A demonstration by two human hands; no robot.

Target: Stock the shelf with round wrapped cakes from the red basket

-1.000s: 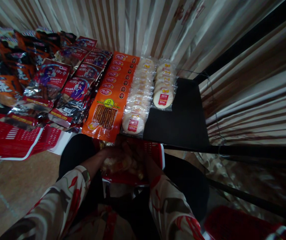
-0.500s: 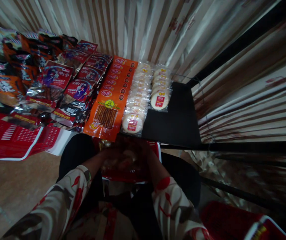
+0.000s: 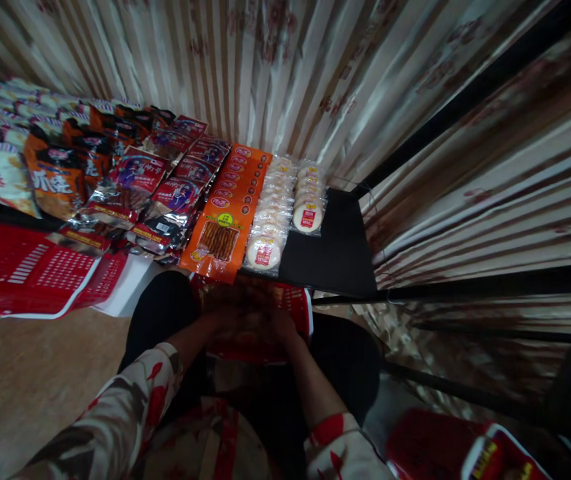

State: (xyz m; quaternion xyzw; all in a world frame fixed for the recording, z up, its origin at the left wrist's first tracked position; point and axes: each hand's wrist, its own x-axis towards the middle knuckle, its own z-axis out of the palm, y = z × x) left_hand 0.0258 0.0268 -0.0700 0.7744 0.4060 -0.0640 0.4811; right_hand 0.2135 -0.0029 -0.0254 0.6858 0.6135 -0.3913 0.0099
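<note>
Between my knees, under the shelf's front edge, stands a red basket (image 3: pixel 307 313) with a pale rim. Both hands reach down into it. My left hand (image 3: pixel 221 315) is on its left side and my right hand (image 3: pixel 281 325) on its right. Deep shadow and blur hide the fingers of both, and what lies between them I cannot make out. Just above the hands, on the shelf, two overlapping rows of wrapped round rice crackers (image 3: pixel 264 253) lie beside a fanned row of orange snack packets (image 3: pixel 225 193).
Red snack bags (image 3: pixel 178 195), orange and black bags (image 3: pixel 58 175) and pale chip bags (image 3: pixel 2 170) line the black shelf (image 3: pixel 335 250) leftward. Another red basket (image 3: pixel 50 270) stands below left. A red container (image 3: pixel 430 440) sits lower right. Pleated curtain (image 3: pixel 305 73) hangs behind.
The view has shifted, bringing more chip bags in at the left. Both hands stay inside the basket, with the right one now a little nearer its front edge.
</note>
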